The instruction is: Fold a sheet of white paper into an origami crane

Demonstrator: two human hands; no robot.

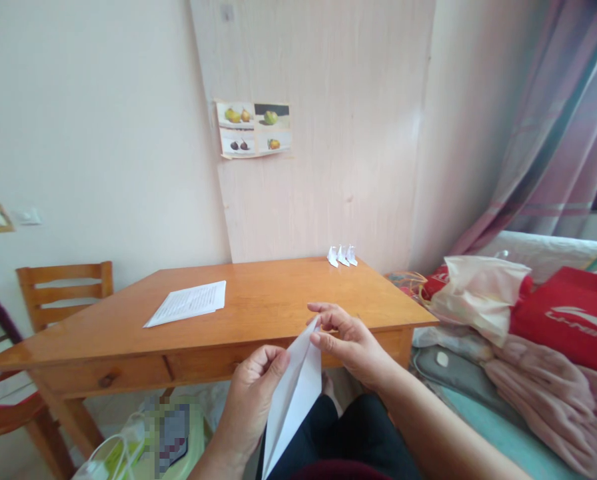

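A white folded sheet of paper (298, 393) is held up over my lap, in front of the table edge. It is long, comes to a point at the top and has a crease down its middle. My left hand (256, 390) pinches its left edge between thumb and bent fingers. Near the pointed top, my right hand (346, 340) grips the paper with thumb and fingers. Small white folded paper figures (342, 256) stand in a row at the table's far right corner.
A wooden table (263, 293) with drawers stands before me, bearing a stack of printed sheets (188, 303). At left is a wooden chair (68, 287). On the right, a bed holds a red bag (568, 320), a pale bag (483, 290) and a pink blanket (548, 393).
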